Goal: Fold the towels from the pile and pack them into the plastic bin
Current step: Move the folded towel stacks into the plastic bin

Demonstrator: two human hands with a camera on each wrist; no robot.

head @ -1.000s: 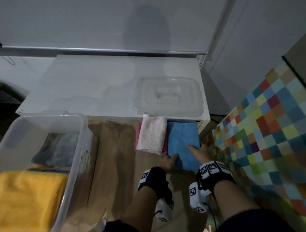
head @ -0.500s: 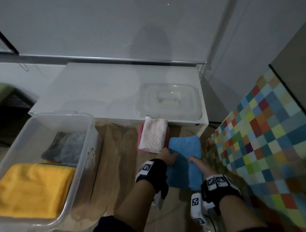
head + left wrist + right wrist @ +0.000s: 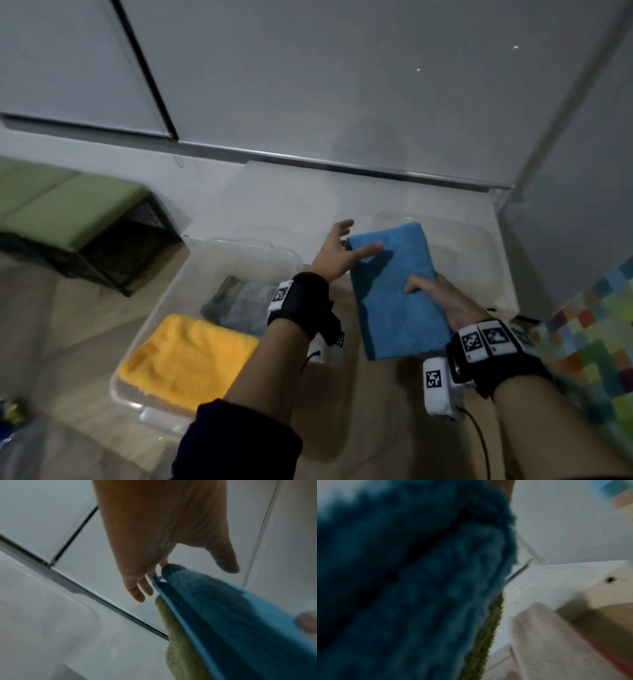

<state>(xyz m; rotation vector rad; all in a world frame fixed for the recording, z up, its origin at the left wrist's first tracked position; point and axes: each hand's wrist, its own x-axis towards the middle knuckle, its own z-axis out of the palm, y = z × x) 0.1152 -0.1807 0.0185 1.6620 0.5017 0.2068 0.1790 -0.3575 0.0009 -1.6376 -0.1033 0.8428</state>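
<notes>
A folded blue towel is held in the air to the right of the clear plastic bin. My right hand grips its right edge, thumb on top. My left hand is spread at the towel's far left corner, with the thumb lying over it and the fingers straight. In the wrist views a green towel shows under the blue towel. The bin holds a folded yellow towel and a grey towel. A pale towel on a pink one lies on the floor below.
The bin's clear lid lies on a low white platform against white cabinet doors. A black wire crate with a green cushion stands at the left. A chequered mat covers the wooden floor at the right.
The blue towel has come up off the floor and moved left toward the bin, carried by both hands. The head view has swung left, and the pale and pink towels have left it.
</notes>
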